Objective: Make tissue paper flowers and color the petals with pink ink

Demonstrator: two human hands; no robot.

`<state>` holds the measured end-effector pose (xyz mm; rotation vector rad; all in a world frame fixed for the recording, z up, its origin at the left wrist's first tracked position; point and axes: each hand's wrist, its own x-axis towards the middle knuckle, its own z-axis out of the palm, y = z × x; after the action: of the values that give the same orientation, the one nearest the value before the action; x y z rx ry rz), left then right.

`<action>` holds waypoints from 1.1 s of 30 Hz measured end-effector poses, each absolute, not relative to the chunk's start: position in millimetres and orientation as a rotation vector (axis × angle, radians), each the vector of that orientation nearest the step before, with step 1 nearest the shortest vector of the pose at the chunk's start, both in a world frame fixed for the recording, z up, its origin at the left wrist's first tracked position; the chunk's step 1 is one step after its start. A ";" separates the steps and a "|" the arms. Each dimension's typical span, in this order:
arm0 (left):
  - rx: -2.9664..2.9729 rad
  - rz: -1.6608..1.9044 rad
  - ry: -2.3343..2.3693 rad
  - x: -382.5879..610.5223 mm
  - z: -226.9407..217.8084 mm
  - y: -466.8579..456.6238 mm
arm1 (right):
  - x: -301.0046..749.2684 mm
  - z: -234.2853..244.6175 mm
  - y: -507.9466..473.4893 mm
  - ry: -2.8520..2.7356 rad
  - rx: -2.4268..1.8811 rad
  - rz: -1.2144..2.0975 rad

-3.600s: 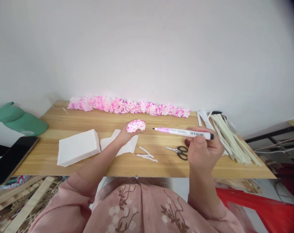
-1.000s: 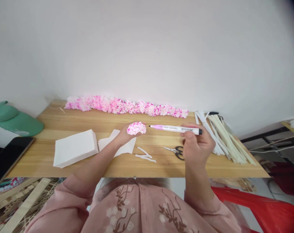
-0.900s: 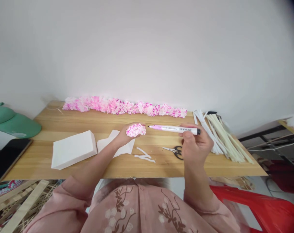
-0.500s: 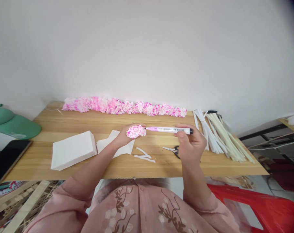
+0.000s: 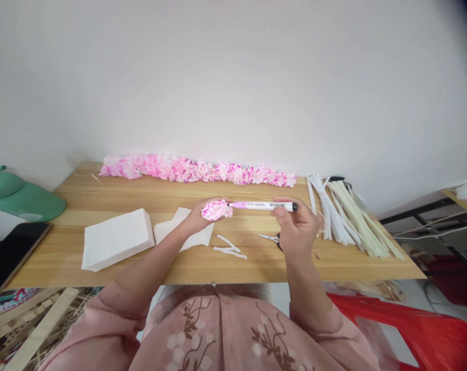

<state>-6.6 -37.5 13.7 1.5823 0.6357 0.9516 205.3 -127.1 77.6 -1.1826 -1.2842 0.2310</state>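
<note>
In left hand (image 5: 196, 217), pink-white flower (image 5: 216, 210).

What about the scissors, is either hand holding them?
No, the scissors lie on the table; the left hand holds a ruffled bundle, the right hand a marker.

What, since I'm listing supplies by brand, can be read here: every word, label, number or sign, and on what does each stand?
None can be read, so nothing to quote.
Marker, in the right hand: dark print on the barrel, too small and blurred.
Hat: a pale mark on the brim, too unclear to tell if it is lettering.
</note>
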 end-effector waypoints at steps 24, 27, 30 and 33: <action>1.631 1.043 0.769 -1.7 -2.4 -29.1 | 206.3 80.0 -138.4 -1.184 -1.158 0.208; 1.722 1.045 0.775 -1.8 2.3 -30.5 | 200.5 82.6 -139.4 -1.265 -1.164 0.169; 1.783 1.039 0.803 -1.7 5.7 -31.6 | 195.8 85.8 -139.2 -1.358 -1.158 0.151; 1.831 1.029 0.807 -1.3 5.4 -31.2 | 193.2 86.6 -137.4 -1.402 -1.159 0.168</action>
<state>-1.3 -31.2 5.4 1.8308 0.8074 1.0285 193.2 -137.4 86.6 -1.1592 -1.4018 0.1684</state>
